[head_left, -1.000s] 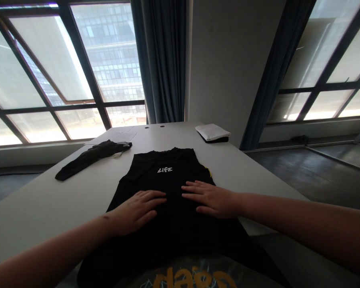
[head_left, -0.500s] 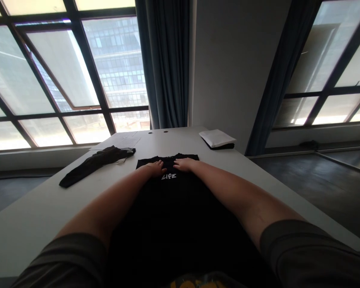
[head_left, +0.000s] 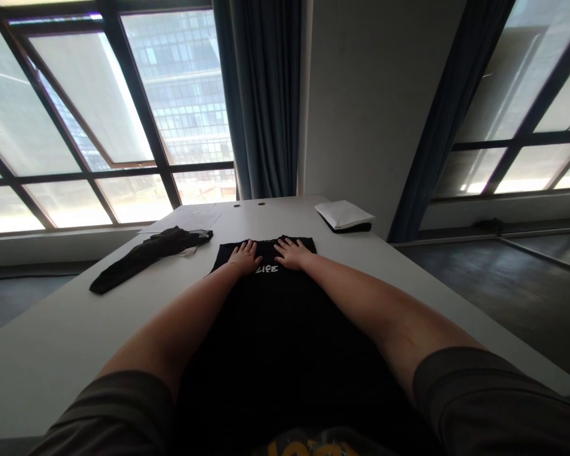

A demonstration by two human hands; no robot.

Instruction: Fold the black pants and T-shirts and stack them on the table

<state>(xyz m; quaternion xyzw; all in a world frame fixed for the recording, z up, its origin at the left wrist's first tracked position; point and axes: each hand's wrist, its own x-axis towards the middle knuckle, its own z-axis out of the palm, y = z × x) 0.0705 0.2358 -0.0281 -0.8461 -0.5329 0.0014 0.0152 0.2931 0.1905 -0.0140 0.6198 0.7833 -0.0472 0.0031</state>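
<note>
On the white table (head_left: 76,329), both outstretched hands press spread fingers (head_left: 247,248) flat onto the black shirt (head_left: 275,329).

Both arms are stretched forward, the left hand (head_left: 245,256) and right hand (head_left: 292,253) laid flat, fingers spread, palms down, side by side.

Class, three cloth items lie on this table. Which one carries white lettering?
The black garment under both hands, printed "LIFE". The crumpled dark cloth on the left and the white folded item at the far right show no lettering.
</note>
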